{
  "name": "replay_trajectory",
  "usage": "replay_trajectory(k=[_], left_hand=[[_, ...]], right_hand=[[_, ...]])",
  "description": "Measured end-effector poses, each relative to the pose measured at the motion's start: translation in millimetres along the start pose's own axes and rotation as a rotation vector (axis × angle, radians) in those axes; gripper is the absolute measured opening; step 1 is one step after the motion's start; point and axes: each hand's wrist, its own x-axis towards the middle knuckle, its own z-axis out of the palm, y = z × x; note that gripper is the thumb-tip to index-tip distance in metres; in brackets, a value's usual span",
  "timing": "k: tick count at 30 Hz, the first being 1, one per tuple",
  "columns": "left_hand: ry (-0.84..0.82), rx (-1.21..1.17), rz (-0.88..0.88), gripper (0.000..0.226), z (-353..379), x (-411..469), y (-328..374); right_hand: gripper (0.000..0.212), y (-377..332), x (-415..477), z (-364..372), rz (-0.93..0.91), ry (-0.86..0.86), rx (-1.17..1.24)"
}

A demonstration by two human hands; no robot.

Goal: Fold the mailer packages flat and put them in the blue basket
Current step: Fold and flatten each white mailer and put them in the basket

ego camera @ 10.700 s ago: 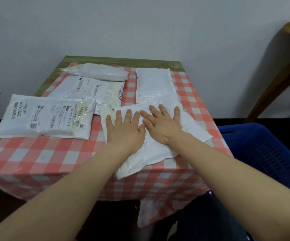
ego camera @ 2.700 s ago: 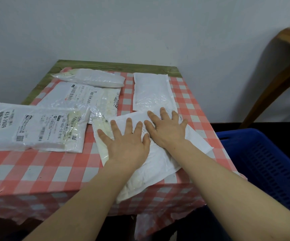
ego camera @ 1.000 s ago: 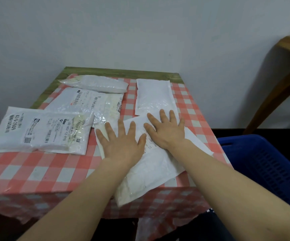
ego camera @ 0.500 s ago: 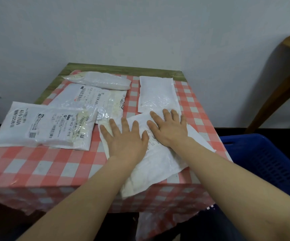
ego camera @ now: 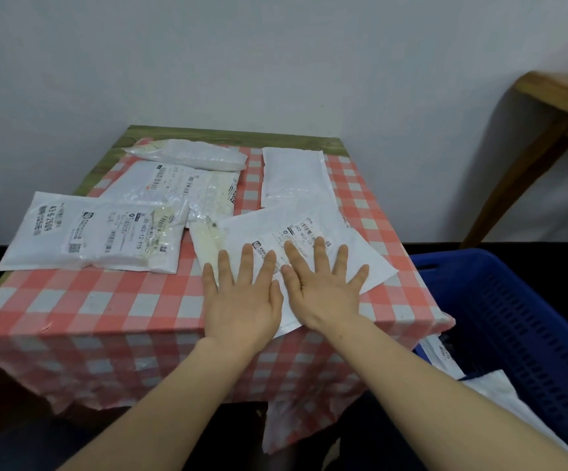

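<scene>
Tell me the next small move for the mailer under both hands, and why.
Probably fold it over on itself. The left hand and right hand lie flat with straight fingers on the near mailer, which looks pressed flat but is not yet folded, with one corner past the table edge. The blue basket waits at the right, white mailers already inside.

- A table (ego camera: 228,136) stands against the wall, with a basket (ego camera: 530,321) to its right.
- Both hands, left hand (ego camera: 242,300) and right hand (ego camera: 323,294), lie side by side on the nearest mailer (ego camera: 293,229).
- Four more mailers lie behind and left: labelled mailer (ego camera: 95,232), second mailer (ego camera: 174,188), far mailer (ego camera: 187,154), plain mailer (ego camera: 293,175).
</scene>
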Motion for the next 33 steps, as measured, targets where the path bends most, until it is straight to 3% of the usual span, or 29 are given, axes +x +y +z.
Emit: replay_trajectory(k=[18,22,25,27,29,31,33], left_hand=[[-0.021,0.038,-0.006,0.082,-1.0,1.1,2.5],[-0.030,0.037,-0.012,0.072,-2.3,1.5,2.9],[-0.042,0.038,-0.012,0.080,-4.3,0.3,2.9],[-0.076,0.024,-0.010,0.068,-8.5,0.9,1.3],[-0.153,-0.060,-0.023,0.056,-18.6,4.6,-0.2],[-0.178,-0.152,-0.064,0.059,-28.3,9.3,-2.4],[-0.171,-0.248,-0.111,0.063,-32.4,13.9,-2.3]], right_hand=[[0.052,-0.4,-0.2,-1.9,0.001,0.011,-0.014],[0.052,-0.2,-0.7,-1.0,0.004,0.013,-0.009],[0.052,-1.0,-0.9,-2.7,-0.002,-0.012,-0.012],[0.052,2.1,1.2,-8.9,-0.010,-0.013,0.020],[0.052,11.6,12.9,-21.7,0.036,0.088,0.116],[0.054,26.1,36.9,-36.1,0.147,0.187,0.219],[0.054,40.8,59.9,-45.0,0.242,0.175,0.278]])
